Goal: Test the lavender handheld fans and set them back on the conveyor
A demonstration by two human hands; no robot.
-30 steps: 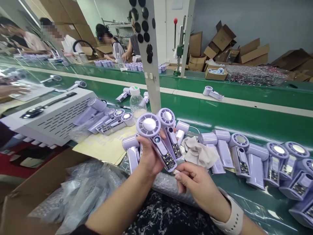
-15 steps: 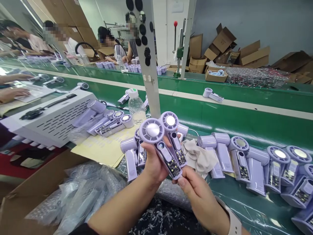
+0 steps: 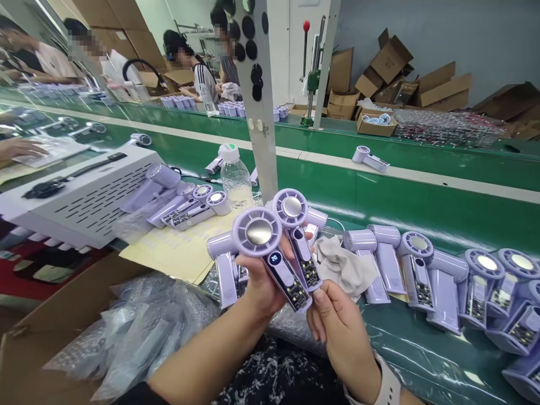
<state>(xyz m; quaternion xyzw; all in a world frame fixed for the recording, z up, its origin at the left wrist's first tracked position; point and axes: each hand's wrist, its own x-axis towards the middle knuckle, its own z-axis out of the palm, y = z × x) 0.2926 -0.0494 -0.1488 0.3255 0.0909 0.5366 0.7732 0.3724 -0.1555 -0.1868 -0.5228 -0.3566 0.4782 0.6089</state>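
Two lilac handheld fans with clear-fronted handles are in my left hand (image 3: pixel 261 287). The front handheld fan (image 3: pixel 291 284) overlaps the rear handheld fan (image 3: pixel 306 259), and a lit number shows on its small display. My left fingers wrap round the handles from behind, with the thumb under the front fan's head. My right hand (image 3: pixel 340 318) pinches the bottom end of the rear fan's handle between thumb and finger. Behind my left hand, another lilac fan (image 3: pixel 225 275) stands on the bench. A grey cloth (image 3: pixel 343 267) lies just beyond my right hand.
A row of lilac fans (image 3: pixel 442 292) stands at right. A water bottle (image 3: pixel 236 180), yellow paper (image 3: pixel 169 253) and a white vented box (image 3: pixel 84 197) are at left. Below is a carton of bubble bags (image 3: pixel 147 326). A post (image 3: pixel 257 101) rises ahead; co-workers sit beyond the conveyor (image 3: pixel 388 191).
My right fingertips have shifted from the front fan's bottom end to the rear fan's. The front fan has tilted and moved slightly left. The display number shows brighter.
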